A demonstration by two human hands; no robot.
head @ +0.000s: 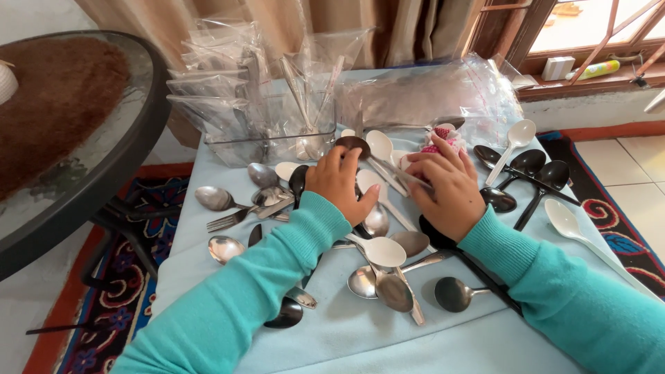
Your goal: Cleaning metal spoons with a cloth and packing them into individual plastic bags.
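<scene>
- Head view: both hands are working at the middle of the counter (pixel 415 346), which is draped in a pale blue cloth and strewn with spoons.
- The right hand (pixel 447 190) is pinching a slim metal handle (pixel 398 173); the fingers (pixel 422 166) are pressed together on it, thumb underneath, as far as I can tell.
- That handle's long axis is running up-left from the right hand toward the dark-bowled spoon head (pixel 353 145), which is lying just beyond the left hand's fingertips.
- The left hand (pixel 339 183) is resting palm-down beside the handle, fingers loosely curled rather than spread; I cannot tell whether they are gripping anything beneath.
- So the right hand is the one on the handle, and the left is the nearer one to the bowl end.
- A pink knitted thing (pixel 440 135) is peeking out just behind the right hand.
- Right of the right hand, black spoons (pixel 530 166) are lying in a fan, with white plastic spoons (pixel 516 138) at their edges.
- Toward the person from both hands, a white spoon (pixel 381 251) is sitting atop steel spoons (pixel 388 284).
- Left of the left hand, a fork (pixel 232 220) is lying among more steel spoons.
- Beyond the hands, a clear tub (pixel 270 135) is holding bagged cutlery, with clear plastic bags (pixel 429 93) piled beside it.
- Far left of the hands, a round glass table (pixel 138 131) is standing apart.
</scene>
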